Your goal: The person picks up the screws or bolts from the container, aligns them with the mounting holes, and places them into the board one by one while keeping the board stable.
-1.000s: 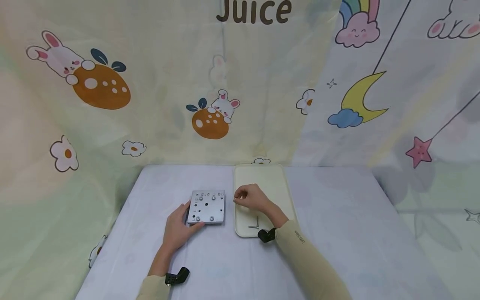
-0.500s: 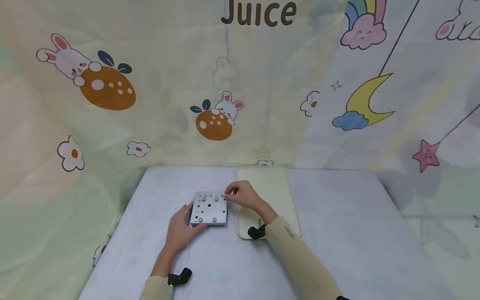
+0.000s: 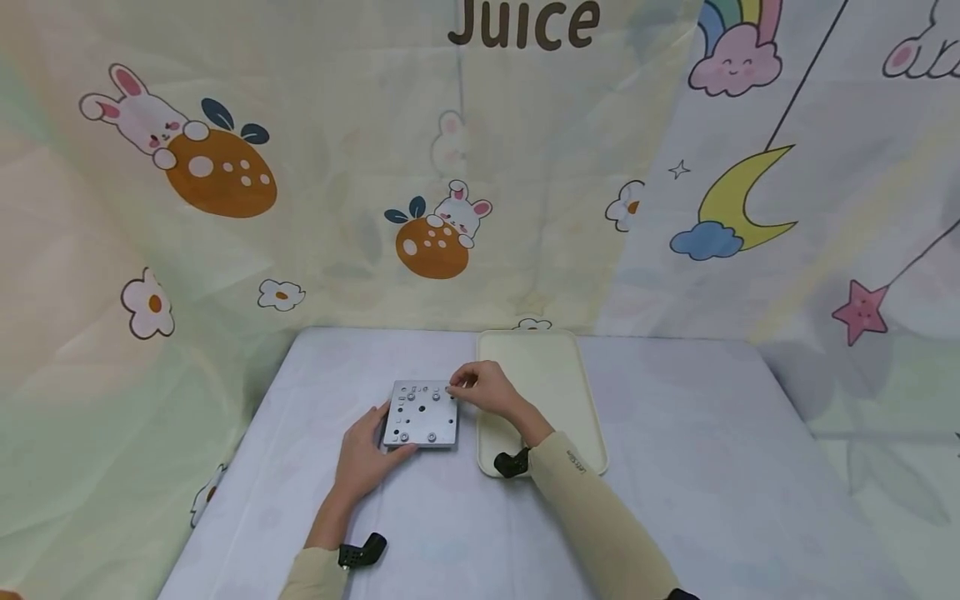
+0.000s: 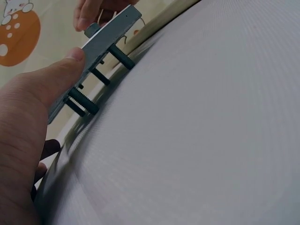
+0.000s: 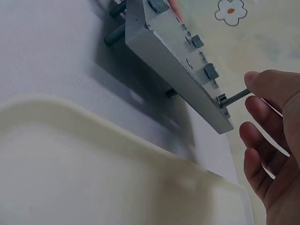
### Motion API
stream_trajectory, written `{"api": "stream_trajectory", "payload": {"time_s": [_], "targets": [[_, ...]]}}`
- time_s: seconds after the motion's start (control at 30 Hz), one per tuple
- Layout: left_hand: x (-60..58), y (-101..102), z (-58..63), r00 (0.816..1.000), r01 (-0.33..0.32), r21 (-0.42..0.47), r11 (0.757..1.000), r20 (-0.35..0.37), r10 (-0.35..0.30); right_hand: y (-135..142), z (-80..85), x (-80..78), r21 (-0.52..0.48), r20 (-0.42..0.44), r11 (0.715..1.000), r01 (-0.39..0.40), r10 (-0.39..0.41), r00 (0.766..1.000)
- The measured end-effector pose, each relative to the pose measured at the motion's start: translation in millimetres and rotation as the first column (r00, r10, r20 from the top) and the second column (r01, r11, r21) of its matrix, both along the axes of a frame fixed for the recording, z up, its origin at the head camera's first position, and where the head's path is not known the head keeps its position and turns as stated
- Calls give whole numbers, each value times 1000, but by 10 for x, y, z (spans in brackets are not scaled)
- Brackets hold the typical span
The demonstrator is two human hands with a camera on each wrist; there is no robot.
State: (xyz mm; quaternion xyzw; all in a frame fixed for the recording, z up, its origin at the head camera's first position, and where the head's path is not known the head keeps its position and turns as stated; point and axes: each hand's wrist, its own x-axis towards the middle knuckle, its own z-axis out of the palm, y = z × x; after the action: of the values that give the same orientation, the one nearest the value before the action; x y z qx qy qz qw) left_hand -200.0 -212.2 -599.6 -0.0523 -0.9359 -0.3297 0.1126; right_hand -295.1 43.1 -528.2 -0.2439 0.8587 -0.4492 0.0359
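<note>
A square silver metal plate [image 3: 422, 414] stands raised over the table, with bolt heads and holes on its top. Threaded bolts [image 4: 122, 56] stick out of its underside. My left hand [image 3: 363, 458] grips the plate, thumb on the near edge and fingers along the left side. My right hand [image 3: 489, 392] pinches a thin metal rod [image 5: 236, 97] between thumb and forefinger above the plate's far right corner. The rod's lower end is right at the plate's top face, beside a bolt head [image 5: 211, 71]; I cannot tell whether it is a screw or a key.
A cream tray [image 3: 558, 367] lies just right of the plate, partly under my right forearm. A white cloth covers the table [image 3: 675, 417]. Behind hangs a printed curtain [image 3: 322, 167]. A black wrist camera [image 3: 512, 463] sits on my right wrist.
My right hand has moved left from over the tray to the plate's far right corner, then stayed there. The small metal pieces on the tray are now hidden behind the forearm. The left hand keeps its hold.
</note>
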Motion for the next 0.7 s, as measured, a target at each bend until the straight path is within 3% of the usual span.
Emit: {"api": "stream_trajectory", "payload": {"time_s": [0.7], "targets": [[18,1,-1,1000,-8,-3,1000,-17,8,-32,-10,18,-43,-11,999,-23,23,1000]]}}
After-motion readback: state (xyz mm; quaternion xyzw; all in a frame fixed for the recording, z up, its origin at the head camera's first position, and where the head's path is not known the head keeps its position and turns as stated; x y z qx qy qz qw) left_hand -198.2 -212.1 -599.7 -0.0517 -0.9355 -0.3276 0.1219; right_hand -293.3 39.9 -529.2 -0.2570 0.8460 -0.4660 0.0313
